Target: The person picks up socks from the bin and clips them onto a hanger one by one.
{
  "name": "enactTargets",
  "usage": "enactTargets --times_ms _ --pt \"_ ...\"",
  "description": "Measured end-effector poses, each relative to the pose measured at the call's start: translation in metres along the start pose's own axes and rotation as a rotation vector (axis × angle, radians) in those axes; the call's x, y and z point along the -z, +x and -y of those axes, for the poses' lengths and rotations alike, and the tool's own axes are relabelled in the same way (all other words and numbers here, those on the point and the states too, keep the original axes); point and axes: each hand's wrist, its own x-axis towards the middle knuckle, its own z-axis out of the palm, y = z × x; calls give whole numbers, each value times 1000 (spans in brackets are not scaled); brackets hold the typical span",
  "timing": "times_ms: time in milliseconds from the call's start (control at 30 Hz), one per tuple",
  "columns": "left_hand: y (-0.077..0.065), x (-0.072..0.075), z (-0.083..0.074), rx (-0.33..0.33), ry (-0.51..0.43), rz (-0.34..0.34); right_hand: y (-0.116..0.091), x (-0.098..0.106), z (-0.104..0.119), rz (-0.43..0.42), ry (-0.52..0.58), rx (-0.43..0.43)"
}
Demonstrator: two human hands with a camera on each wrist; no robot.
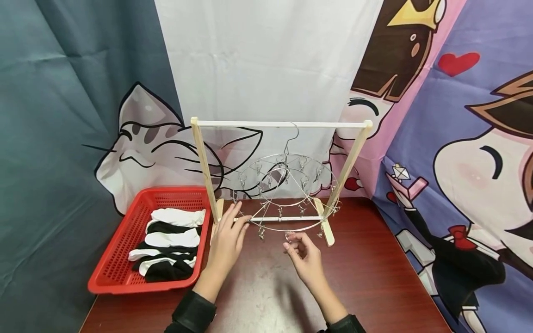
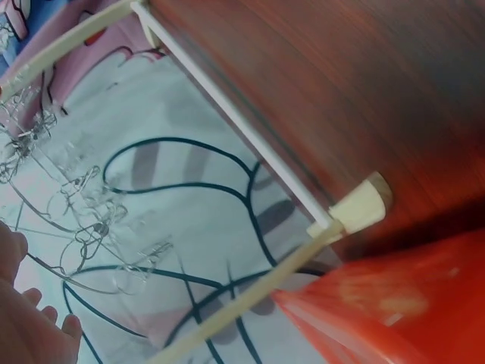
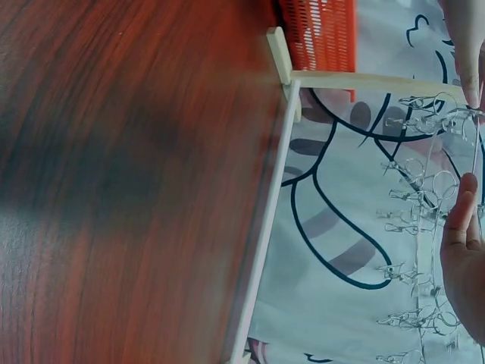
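Observation:
A round wire sock hanger (image 1: 308,225) with small metal clips hangs by its hook from the white top bar of a wooden stand (image 1: 350,159). My left hand (image 1: 227,236) is at the hanger's left rim, its fingers fairly straight and touching the wire. At the front rim, my right hand (image 1: 306,259) has its thumb and index finger bent around a clip. The right wrist view shows the right hand (image 3: 464,265) against the wire ring, partly cut off by the frame edge. No sock is seen on the hanger's clips (image 3: 424,322).
Left of the stand, a red plastic basket (image 1: 110,277) holds several black and white socks (image 1: 172,238). The stand's feet (image 1: 327,231) rest on the brown wooden table (image 1: 374,277). A cartoon-printed cloth (image 1: 275,60) hangs behind.

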Motion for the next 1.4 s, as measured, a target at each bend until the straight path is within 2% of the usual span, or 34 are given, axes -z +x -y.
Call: enactTargets --times_ms 200,333,433,600,867,1000,1067,1133,1200,1267,1333,1400 --pt "3 -2 -17 -17 -20 -17 1 5 -8 -18 268 -131" --pt "6 0 -24 -19 -21 -30 3 9 -7 -10 380 -220" --pt "9 2 -28 -32 -11 -33 4 13 -7 18 412 -260" --pt "11 5 -32 -44 -1 -29 3 19 -7 34 429 -269" --pt "15 7 -35 -32 -20 -2 3 21 -2 -70 374 -240" --pt "14 13 -24 9 -24 8 2 23 0 -136 357 -246" --pt "11 18 -9 71 -2 5 1 24 0 -154 348 -249" --pt "8 25 15 154 44 8 0 25 0 -166 343 -258" --pt "5 31 43 263 119 67 0 27 0 -166 336 -258" --pt "4 37 74 371 214 223 0 29 -1 -165 326 -252" --pt "7 40 103 432 305 478 0 32 -1 -167 319 -239" --pt "9 40 127 444 343 735 0 34 -1 -171 315 -225"
